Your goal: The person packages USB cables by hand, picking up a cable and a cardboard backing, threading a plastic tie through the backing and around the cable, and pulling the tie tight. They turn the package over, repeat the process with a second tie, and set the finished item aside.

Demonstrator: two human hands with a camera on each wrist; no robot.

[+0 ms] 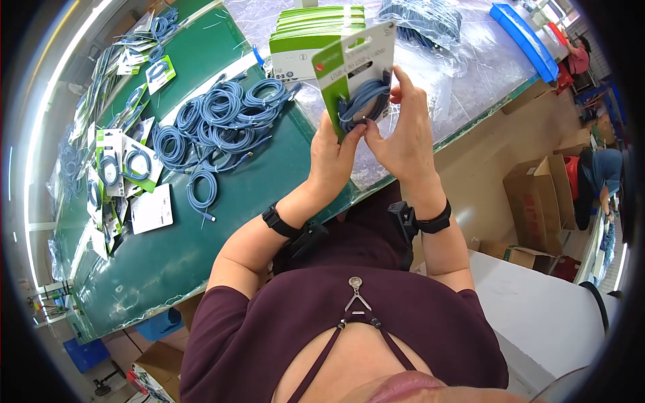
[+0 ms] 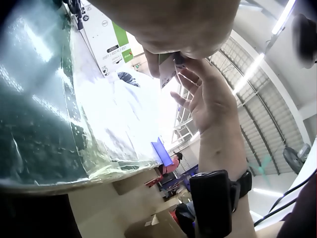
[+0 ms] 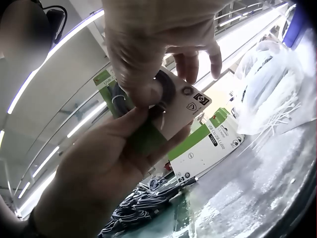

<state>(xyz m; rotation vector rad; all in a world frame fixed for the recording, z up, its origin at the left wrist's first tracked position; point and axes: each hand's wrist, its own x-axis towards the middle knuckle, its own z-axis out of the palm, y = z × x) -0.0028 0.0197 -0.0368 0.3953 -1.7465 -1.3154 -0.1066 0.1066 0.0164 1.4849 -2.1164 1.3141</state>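
A green and white cable card (image 1: 329, 65) is held up at the table's edge, a coiled blue cable (image 1: 368, 91) lying against its front. The left hand (image 1: 329, 158) grips the card's lower left side, thumb on the front near the coil. The right hand (image 1: 411, 134) has its thumb at the coil's lower end, its other fingers raised beside the card's right edge. In the right wrist view the card (image 3: 185, 106) is tilted, with the left hand (image 3: 99, 158) around its lower side and the right thumb pressing the coil. The left wrist view mostly hides the card behind the left hand (image 2: 173, 25).
Coiled blue cables (image 1: 222, 111) are heaped on the green table (image 1: 248, 195). Carded cables (image 1: 124, 161) lie at the left. Behind the held card stands a stack of cards (image 1: 292, 43), with bagged cables (image 1: 423, 23) and a blue tray (image 1: 524, 40) further right. Cardboard boxes (image 1: 534, 201) stand on the floor.
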